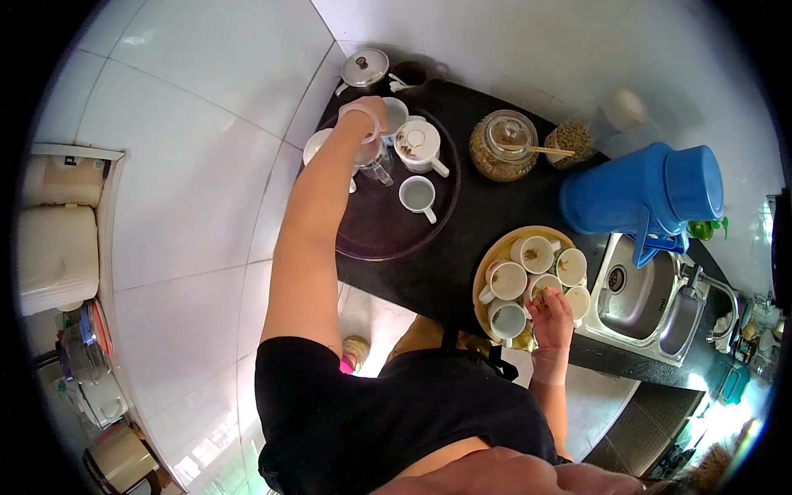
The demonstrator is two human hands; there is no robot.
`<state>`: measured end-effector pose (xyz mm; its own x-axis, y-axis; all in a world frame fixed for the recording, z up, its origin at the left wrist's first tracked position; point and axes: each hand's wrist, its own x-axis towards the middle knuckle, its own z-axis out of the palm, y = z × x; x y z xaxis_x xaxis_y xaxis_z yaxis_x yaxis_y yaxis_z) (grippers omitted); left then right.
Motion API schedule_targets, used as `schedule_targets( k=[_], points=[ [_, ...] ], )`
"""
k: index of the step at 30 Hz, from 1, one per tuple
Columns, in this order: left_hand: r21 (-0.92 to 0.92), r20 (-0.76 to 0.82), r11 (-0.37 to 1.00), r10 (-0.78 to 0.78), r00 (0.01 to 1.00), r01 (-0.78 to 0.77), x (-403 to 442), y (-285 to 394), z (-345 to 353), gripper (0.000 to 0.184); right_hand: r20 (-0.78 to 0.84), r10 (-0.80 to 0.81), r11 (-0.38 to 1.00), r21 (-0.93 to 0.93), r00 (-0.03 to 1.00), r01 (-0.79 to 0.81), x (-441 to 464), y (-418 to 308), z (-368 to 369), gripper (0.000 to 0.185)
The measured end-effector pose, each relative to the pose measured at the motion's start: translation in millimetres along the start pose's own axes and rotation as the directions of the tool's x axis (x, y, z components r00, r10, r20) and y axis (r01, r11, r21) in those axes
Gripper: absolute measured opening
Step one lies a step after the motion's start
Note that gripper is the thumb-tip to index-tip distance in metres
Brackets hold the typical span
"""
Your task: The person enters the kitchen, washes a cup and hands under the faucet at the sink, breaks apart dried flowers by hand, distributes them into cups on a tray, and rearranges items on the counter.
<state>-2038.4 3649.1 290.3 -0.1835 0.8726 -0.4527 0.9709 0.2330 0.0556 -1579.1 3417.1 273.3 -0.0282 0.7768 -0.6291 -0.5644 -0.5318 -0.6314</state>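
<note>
My left hand (371, 110) reaches over the dark round tray (388, 235), beside a white cup (395, 113). Its fingers look curled, but what they hold, if anything, is hidden. A clear glass mug (376, 161) stands below that wrist; a lidded white teapot (418, 142) and another white cup (417, 194) are to the right. My right hand (551, 316) is above a yellowish round tray (480, 283) crowded with several white mugs. Its fingers pinch brownish dried plant bits (539, 293) over a middle mug. Similar bits lie in other mugs, such as the upper one (535, 254).
Chopsticks (536, 150) lie across an open glass jar (499, 153) of dried material. A second jar (569, 144), a large blue thermos (619, 194) and a steel sink (631, 280) stand along the right. A lidded metal pot (365, 68) sits in the back corner.
</note>
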Motion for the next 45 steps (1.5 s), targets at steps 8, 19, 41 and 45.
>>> schedule_targets(
  k=[8,19,41,45],
  points=[
    [0.034,-0.34,0.999,0.019,0.94,-0.007,26,-38,-2,0.025,0.006,-0.018,1.0,0.004,1.0,0.018,-7,-5,2,0.009],
    [-0.353,-0.6,0.93,-0.145,0.787,-0.098,43,-5,-21,0.026,0.001,-0.03,0.999,0.021,1.0,0.03,-11,-2,2,0.008],
    [-0.066,-0.237,0.972,-0.235,0.943,0.225,34,-33,23,0.027,-0.038,-0.019,1.0,0.0,0.999,0.019,-13,3,-5,0.007],
    [-0.006,-0.373,0.982,-0.177,0.911,0.188,23,-38,15,0.027,-0.029,-0.01,1.0,-0.008,1.0,0.009,-11,4,0,0.007]
  ],
)
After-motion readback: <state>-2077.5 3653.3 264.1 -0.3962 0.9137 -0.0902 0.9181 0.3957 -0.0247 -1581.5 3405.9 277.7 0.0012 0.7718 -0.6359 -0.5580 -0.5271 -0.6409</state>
